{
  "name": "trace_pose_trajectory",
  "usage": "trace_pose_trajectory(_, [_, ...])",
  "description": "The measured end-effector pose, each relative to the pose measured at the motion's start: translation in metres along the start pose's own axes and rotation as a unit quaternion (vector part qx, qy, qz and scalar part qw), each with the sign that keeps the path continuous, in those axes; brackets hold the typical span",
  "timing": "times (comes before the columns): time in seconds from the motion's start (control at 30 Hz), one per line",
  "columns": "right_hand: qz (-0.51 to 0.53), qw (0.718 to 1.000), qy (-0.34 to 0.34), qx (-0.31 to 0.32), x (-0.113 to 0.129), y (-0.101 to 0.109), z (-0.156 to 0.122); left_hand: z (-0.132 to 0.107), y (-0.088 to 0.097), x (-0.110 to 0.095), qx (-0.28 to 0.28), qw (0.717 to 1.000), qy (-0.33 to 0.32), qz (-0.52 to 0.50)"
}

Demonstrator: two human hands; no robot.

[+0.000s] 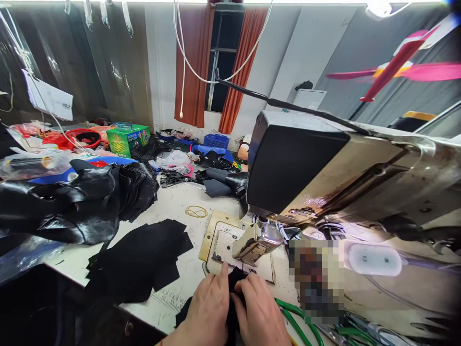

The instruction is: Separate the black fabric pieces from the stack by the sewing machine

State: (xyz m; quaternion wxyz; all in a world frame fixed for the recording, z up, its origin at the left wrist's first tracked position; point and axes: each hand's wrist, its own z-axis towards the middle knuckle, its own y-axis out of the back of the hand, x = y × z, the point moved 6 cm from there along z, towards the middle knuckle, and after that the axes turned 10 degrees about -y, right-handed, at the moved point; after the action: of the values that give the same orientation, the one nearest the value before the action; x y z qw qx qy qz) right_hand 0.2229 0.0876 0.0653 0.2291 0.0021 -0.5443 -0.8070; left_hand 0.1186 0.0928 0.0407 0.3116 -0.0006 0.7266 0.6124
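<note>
Left hand [209,307]: back upward, fingers bent, index finger stretched toward the needle plate [225,245]; pinching the black fabric piece [236,281] from its left side. Right hand [261,312]: back upward, fingers curled, pressed against the left hand, gripping the same piece from the right.

Black fabric piece: held between both hands, its far edge touching the near edge of the needle plate, just short of the presser foot [252,245].

Sewing machine [324,178]: head directly above the needle plate.

Stack of black cut pieces [144,259]: left of the needle plate, flat on the table [173,202].

Rubber band [196,211]: beyond the needle plate, to its left.
</note>
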Motion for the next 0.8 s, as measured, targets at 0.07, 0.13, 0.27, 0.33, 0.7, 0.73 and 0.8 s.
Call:
trace_pose_trajectory(0.07, [0.000, 1.000, -0.014, 0.002, -0.001, -0.005, -0.002, 0.000, 0.002, -0.003, 0.009, 1.000, 0.000, 0.004])
trace_pose_trajectory(0.13, [0.005, 1.000, -0.030, -0.001, -0.003, -0.008, -0.003, 0.000, 0.004, -0.005, 0.017, 1.000, 0.000, 0.005])
trace_pose_trajectory(0.27, [0.041, 0.998, -0.049, 0.001, -0.001, -0.009, 0.002, -0.002, 0.006, -0.005, 0.007, 1.000, 0.005, 0.012])
trace_pose_trajectory(0.33, [0.070, 0.995, -0.066, -0.013, 0.000, -0.008, 0.005, -0.003, 0.006, -0.005, 0.002, 1.000, 0.003, 0.015])
trace_pose_trajectory(0.7, [0.087, 0.992, -0.036, -0.085, -0.010, 0.006, -0.006, -0.001, 0.010, -0.003, 0.053, 0.998, 0.034, -0.006])
trace_pose_trajectory(0.73, [0.077, 0.994, -0.034, -0.073, -0.010, 0.005, -0.006, -0.001, 0.008, -0.002, 0.045, 0.999, 0.029, -0.003])
trace_pose_trajectory(0.8, [0.059, 0.996, -0.044, -0.047, -0.011, 0.001, -0.004, -0.001, 0.003, 0.000, 0.015, 1.000, 0.010, 0.003])
